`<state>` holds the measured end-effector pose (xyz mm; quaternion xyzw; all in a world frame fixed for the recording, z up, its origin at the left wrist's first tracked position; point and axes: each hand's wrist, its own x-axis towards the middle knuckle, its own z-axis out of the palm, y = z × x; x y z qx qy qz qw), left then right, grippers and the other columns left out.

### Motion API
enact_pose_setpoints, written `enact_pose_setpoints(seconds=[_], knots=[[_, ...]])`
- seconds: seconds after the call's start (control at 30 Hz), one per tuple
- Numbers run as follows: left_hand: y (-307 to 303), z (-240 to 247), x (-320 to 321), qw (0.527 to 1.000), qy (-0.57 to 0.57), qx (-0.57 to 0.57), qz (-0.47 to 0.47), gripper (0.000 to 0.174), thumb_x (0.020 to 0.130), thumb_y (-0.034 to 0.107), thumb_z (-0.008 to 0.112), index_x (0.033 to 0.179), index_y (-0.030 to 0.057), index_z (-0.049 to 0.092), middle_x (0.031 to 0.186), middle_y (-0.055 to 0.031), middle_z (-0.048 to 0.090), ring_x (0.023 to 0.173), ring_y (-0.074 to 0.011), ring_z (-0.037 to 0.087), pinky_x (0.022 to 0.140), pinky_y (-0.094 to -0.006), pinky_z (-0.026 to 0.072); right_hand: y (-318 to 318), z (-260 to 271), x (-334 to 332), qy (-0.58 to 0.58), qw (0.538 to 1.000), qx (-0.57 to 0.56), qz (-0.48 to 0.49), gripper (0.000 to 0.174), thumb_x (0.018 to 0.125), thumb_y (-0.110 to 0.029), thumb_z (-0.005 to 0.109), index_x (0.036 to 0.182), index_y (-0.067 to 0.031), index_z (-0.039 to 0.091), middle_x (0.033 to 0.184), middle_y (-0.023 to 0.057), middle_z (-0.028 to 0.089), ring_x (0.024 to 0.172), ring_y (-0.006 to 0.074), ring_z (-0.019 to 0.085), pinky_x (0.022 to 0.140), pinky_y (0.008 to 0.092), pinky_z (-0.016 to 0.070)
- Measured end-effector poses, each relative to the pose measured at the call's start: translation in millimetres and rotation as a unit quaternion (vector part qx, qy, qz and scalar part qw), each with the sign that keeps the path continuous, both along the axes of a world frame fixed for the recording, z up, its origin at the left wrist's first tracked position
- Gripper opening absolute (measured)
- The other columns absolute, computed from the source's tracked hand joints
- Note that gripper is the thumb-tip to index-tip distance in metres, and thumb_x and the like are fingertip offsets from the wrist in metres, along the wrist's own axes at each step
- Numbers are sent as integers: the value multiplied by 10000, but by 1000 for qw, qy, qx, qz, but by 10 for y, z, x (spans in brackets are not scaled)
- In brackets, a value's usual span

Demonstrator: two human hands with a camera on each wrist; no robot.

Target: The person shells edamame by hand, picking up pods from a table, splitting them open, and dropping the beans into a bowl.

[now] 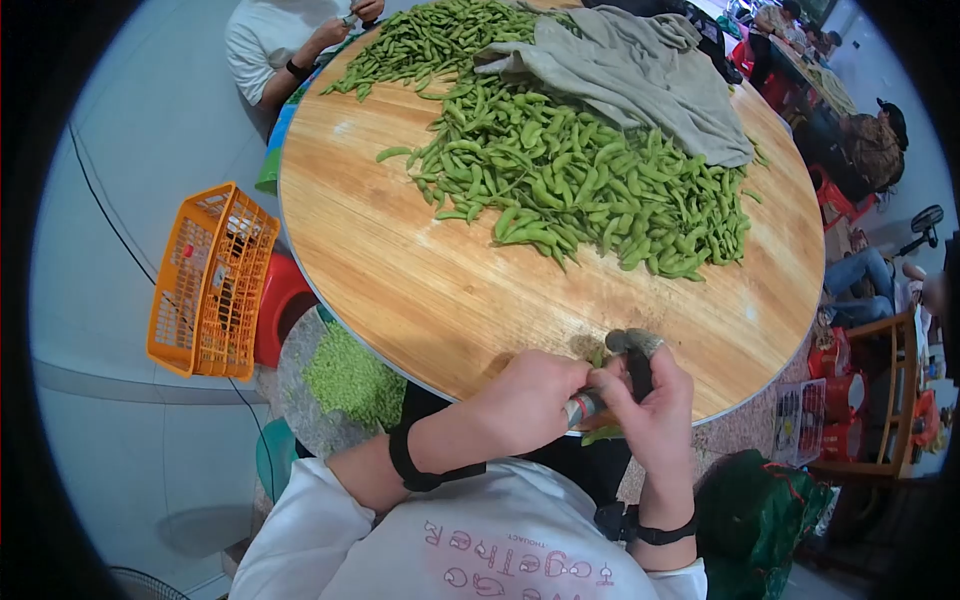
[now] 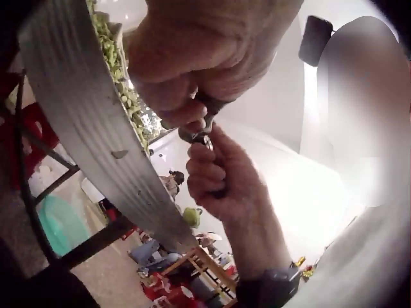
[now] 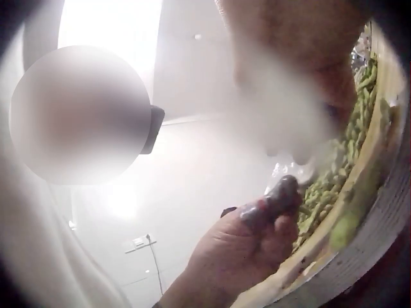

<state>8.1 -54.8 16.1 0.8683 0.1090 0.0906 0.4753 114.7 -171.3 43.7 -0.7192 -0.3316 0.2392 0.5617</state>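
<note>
Both hands meet over the table's near edge. The left hand (image 1: 530, 395) is curled in from the left, its thumb in a grey wrap (image 3: 276, 202) with a red mark. The right hand (image 1: 658, 405) comes from the right, with a dark and grey cover (image 1: 638, 352) on its raised finger. Between the fingertips the hands pinch a green bean pod (image 1: 597, 356), mostly hidden by the fingers. Another green pod (image 1: 602, 434) shows under the right hand, at the table edge. Beyond the hands lies a large heap of green bean pods (image 1: 590, 185).
A grey cloth (image 1: 640, 75) covers part of the heap on the round wooden table (image 1: 400, 270). Shelled green beans (image 1: 350, 375) fill a container at lower left. Beside it stand a red stool (image 1: 280, 310) and orange basket (image 1: 210, 285). Another person (image 1: 270, 50) sits across, at left.
</note>
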Motion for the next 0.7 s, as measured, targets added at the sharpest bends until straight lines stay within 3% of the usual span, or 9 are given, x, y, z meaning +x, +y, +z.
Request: enact_pose_setpoints(seconds=[0.07, 0.23, 0.3, 0.37, 0.43, 0.47, 0.53, 0.57, 0.7], knots=[[5, 31, 17, 999, 31, -27, -17, 195, 728, 82, 632, 920, 60, 602, 711, -158, 606, 674, -292, 625, 600, -348, 487, 0, -11, -22, -13, 999, -51, 13, 166, 769, -18, 642, 919, 12, 578, 717, 21, 591, 622, 78, 525, 570, 227, 442], [44, 22, 17, 999, 31, 24, -3, 213, 717, 81, 645, 923, 54, 597, 684, -145, 596, 654, -285, 620, 581, -351, 480, 11, -184, -101, -153, 987, -12, -36, 167, 758, -7, 647, 908, 15, 577, 662, 50, 565, 582, 60, 524, 538, 211, 433], [70, 52, 34, 999, 9, 43, 14, 212, 712, 81, 651, 915, 51, 598, 675, -140, 592, 645, -284, 616, 572, -348, 476, 29, -210, -94, -143, 989, 1, -40, 160, 767, -12, 642, 912, 9, 577, 669, 41, 565, 576, 59, 521, 526, 204, 422], [102, 153, 42, 994, 48, -77, 60, 216, 703, 89, 675, 899, 53, 594, 658, -123, 583, 606, -277, 596, 541, -335, 461, 41, -234, -75, -132, 990, 14, -42, 153, 776, -17, 637, 915, 4, 577, 676, 32, 565, 569, 58, 517, 515, 197, 411], [124, 88, 26, 996, -26, -75, 28, 226, 699, 97, 687, 900, 58, 590, 659, -117, 581, 592, -273, 586, 531, -327, 454, 34, -251, -33, 157, 984, 79, -39, 153, 805, -26, 612, 945, -15, 551, 682, 0, 539, 501, 49, 459, 455, 180, 354], [135, 52, 20, 992, -100, -73, -4, 237, 696, 105, 699, 901, 63, 587, 659, -110, 580, 578, -269, 577, 521, -318, 446, 18, -220, -26, 157, 984, 79, -39, 153, 805, -26, 612, 945, -15, 551, 682, 0, 539, 501, 49, 459, 455, 180, 354], [161, 19, 28, 983, -163, -73, -42, 252, 696, 107, 704, 915, 69, 584, 663, -105, 580, 584, -267, 580, 523, -308, 446, -7, -126, -14, 462, 878, 122, 14, 168, 824, -31, 591, 972, -33, 511, 674, -35, 488, 449, 21, 355, 401, 160, 265], [166, 3, 33, 968, -226, -74, -80, 267, 696, 108, 709, 929, 75, 582, 667, -101, 579, 589, -266, 584, 525, -298, 447, 1, -137, -19, 492, 862, 120, 20, 175, 830, -26, 580, 979, -37, 488, 652, -41, 451, 433, 8, 301, 375, 158, 226], [159, -41, 39, 960, -257, -83, -75, 245, 710, 93, 701, 923, 78, 580, 673, -96, 586, 595, -233, 600, 540, -283, 453, 37, -188, -39, 530, 833, 153, 29, 163, 835, -26, 574, 973, -34, 489, 660, -36, 454, 433, 10, 313, 370, 158, 223]])
